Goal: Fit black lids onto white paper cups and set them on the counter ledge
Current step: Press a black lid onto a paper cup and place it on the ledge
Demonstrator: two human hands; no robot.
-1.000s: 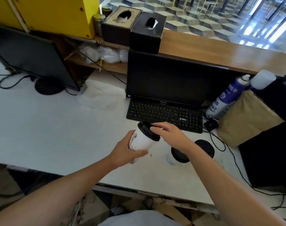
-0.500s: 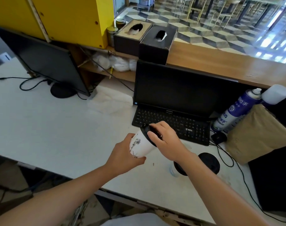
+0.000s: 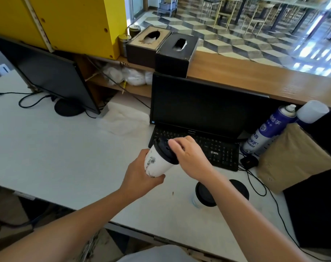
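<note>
My left hand (image 3: pixel 140 176) grips a white paper cup (image 3: pixel 157 163) with a dark print, tilted to the right above the white desk. A black lid (image 3: pixel 163 151) sits on its mouth, and my right hand (image 3: pixel 189 156) lies over the lid with fingers curled on its top and far rim. Below my right forearm a second white cup (image 3: pixel 195 201) with a black lid (image 3: pixel 205 193) stands on the desk. A loose black lid (image 3: pixel 240 188) lies just right of it. The wooden counter ledge (image 3: pixel 255 78) runs behind the monitor.
A black monitor (image 3: pixel 202 104) and keyboard (image 3: pixel 217 150) stand right behind the cup. Two tissue boxes (image 3: pixel 176 53) sit on the ledge's left part. A blue spray can (image 3: pixel 264 131), a brown paper bag (image 3: pixel 293 157) and cables crowd the right. Another monitor (image 3: pixel 47 78) stands at left.
The view has shifted, so everything sits lower in the picture. My right hand has gone from touching the lid's edge to covering the lid. The cup stays tilted in my left hand.
</note>
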